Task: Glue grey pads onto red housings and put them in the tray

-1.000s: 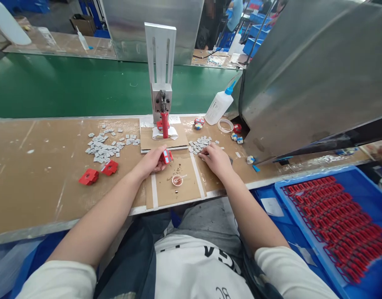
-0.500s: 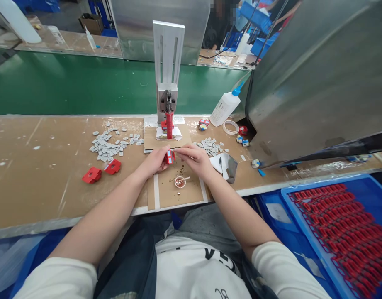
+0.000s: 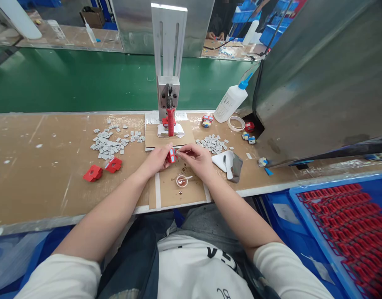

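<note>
My left hand (image 3: 158, 160) is closed round a small red toy car body with pale blue windows (image 3: 171, 155), above the cardboard work area. My right hand (image 3: 197, 160) is pinched at the car body's right side, and whatever sits between its fingertips is too small to name. Just below both hands stands a small round cup (image 3: 181, 180) of reddish-brown stuff with a white stick in it. Behind them rises a metal toggle clamp press with a red handle (image 3: 170, 122). Two red plastic parts (image 3: 93, 173) lie to the left.
Small grey tiles lie in a left pile (image 3: 106, 145) and a right pile (image 3: 213, 143). A white bottle with a blue tip (image 3: 231, 101), a tape roll (image 3: 236, 123) and a grey-white pouch (image 3: 232, 166) are at right. A blue crate (image 3: 295, 197) holds rows of red parts.
My right fingertips have drawn in more tightly against the toy car body's side. My left hand keeps its hold. The head view has shifted slightly.
</note>
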`<state>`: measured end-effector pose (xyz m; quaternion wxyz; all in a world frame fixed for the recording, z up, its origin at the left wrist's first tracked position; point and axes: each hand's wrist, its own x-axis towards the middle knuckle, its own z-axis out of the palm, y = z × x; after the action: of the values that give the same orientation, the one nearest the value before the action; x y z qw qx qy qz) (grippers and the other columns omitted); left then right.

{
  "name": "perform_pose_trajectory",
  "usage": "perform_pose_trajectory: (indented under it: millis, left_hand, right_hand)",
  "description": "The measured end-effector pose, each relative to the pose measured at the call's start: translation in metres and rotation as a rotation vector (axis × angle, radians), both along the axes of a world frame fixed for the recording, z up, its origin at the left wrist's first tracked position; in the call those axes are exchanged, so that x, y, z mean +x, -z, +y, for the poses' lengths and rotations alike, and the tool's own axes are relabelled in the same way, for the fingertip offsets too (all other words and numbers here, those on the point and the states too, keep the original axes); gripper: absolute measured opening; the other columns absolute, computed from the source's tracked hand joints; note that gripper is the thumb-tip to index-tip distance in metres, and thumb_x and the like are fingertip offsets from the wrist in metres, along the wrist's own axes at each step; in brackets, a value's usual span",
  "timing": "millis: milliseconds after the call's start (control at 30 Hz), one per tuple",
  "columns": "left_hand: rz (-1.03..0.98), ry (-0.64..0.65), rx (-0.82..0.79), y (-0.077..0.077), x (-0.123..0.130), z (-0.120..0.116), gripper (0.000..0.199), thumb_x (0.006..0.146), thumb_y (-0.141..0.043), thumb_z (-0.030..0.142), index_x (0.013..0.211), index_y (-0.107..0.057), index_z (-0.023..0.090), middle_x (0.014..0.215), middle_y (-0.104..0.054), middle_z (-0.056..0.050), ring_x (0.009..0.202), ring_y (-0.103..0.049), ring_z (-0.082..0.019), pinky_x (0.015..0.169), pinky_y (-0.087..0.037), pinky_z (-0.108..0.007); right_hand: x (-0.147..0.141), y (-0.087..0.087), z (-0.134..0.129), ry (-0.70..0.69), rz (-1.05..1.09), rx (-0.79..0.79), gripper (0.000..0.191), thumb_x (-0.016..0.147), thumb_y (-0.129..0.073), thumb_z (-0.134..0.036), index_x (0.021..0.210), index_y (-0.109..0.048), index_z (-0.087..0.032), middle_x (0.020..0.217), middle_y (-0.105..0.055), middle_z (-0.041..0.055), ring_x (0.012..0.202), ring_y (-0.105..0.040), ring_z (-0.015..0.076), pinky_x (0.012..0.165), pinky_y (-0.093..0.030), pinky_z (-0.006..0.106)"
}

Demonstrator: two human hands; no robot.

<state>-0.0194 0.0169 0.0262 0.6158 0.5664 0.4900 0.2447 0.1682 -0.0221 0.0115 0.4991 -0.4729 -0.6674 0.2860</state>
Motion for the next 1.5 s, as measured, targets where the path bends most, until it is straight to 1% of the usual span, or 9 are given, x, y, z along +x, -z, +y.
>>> perform_pose_trajectory:
  millis: [200,367,467,533,733,867,1100,1367,1500]
  left_hand:
    - [0.035,0.01,0.06,-0.004,0.002,-0.003,0.064,0.098,-0.043,0.074,0.064,-0.052,0.02,0.047,-0.045,0.001,0.04,-0.034,-0.01,0.042,-0.024,-0.026]
    - [0.017,-0.004,0.112,0.0,0.003,-0.005,0.066,0.097,-0.043,0.077,0.064,-0.048,0.021,0.049,-0.043,0.002,0.043,-0.035,-0.011,0.044,-0.027,-0.026]
    - [-0.016,-0.013,0.116,0.003,0.003,-0.006,0.064,0.097,-0.045,0.078,0.066,-0.047,0.022,0.05,-0.043,0.003,0.044,-0.036,-0.011,0.045,-0.027,-0.026]
    - [-0.02,-0.026,0.121,0.002,0.004,-0.006,0.064,0.097,-0.044,0.077,0.066,-0.047,0.022,0.049,-0.042,0.003,0.044,-0.035,-0.011,0.045,-0.027,-0.026]
    - [0.032,-0.026,0.136,-0.004,0.004,-0.009,0.066,0.099,-0.037,0.078,0.068,-0.05,0.022,0.049,-0.042,0.003,0.044,-0.035,-0.012,0.045,-0.026,-0.027]
    - [0.037,-0.013,0.161,-0.002,0.003,-0.009,0.066,0.099,-0.037,0.079,0.069,-0.05,0.022,0.05,-0.042,0.003,0.046,-0.036,-0.013,0.046,-0.027,-0.028]
    - [0.073,-0.017,0.257,0.003,0.002,-0.01,0.067,0.104,-0.036,0.074,0.064,-0.048,0.021,0.053,-0.046,0.002,0.052,-0.042,-0.013,0.052,-0.033,-0.028]
    - [0.13,0.003,0.296,0.0,0.002,-0.011,0.07,0.105,-0.033,0.074,0.061,-0.048,0.022,0.053,-0.047,0.0,0.054,-0.045,-0.015,0.056,-0.037,-0.028]
    - [0.16,-0.016,0.305,-0.001,0.003,-0.012,0.069,0.104,-0.032,0.075,0.064,-0.049,0.021,0.054,-0.048,0.001,0.054,-0.046,-0.014,0.057,-0.038,-0.028]
  right_hand:
    - [-0.001,0.002,-0.001,0.011,-0.076,0.061,0.013,0.098,-0.073,-0.034,0.091,-0.08,-0.024,0.09,-0.078,0.0049,0.082,-0.07,0.0185,0.073,-0.059,0.032]
    - [-0.004,0.007,-0.004,0.014,-0.187,0.189,0.015,0.103,-0.065,-0.028,0.097,-0.078,-0.024,0.099,-0.077,0.008,0.093,-0.072,0.0213,0.086,-0.061,0.037]
    - [-0.005,0.009,-0.005,0.004,-0.182,0.235,0.017,0.104,-0.062,-0.028,0.1,-0.078,-0.023,0.101,-0.077,0.0091,0.096,-0.072,0.0217,0.089,-0.061,0.038]
    - [-0.005,0.008,-0.005,0.011,-0.149,0.218,0.017,0.104,-0.063,-0.028,0.101,-0.079,-0.024,0.102,-0.078,0.0089,0.097,-0.072,0.0216,0.089,-0.062,0.038]
    - [-0.005,0.004,-0.003,0.021,-0.006,0.071,0.015,0.1,-0.071,-0.036,0.099,-0.08,-0.024,0.096,-0.079,0.0059,0.088,-0.072,0.0195,0.077,-0.062,0.033]
    - [-0.004,0.005,-0.003,-0.007,0.026,0.058,0.014,0.098,-0.074,-0.035,0.094,-0.08,-0.024,0.094,-0.078,0.0051,0.085,-0.071,0.0186,0.076,-0.062,0.033]
    - [-0.005,0.005,-0.006,-0.008,0.035,0.098,0.008,0.099,-0.072,-0.026,0.095,-0.077,-0.023,0.095,-0.077,0.0049,0.089,-0.072,0.0179,0.079,-0.062,0.031]
    - [-0.009,0.01,-0.007,0.019,0.086,0.082,0.009,0.098,-0.072,-0.027,0.091,-0.076,-0.023,0.093,-0.077,0.0044,0.086,-0.072,0.0169,0.072,-0.061,0.028]
    - [-0.01,0.009,-0.007,0.028,0.102,0.057,0.01,0.097,-0.071,-0.026,0.091,-0.077,-0.022,0.093,-0.077,0.0045,0.085,-0.072,0.0166,0.07,-0.06,0.027]
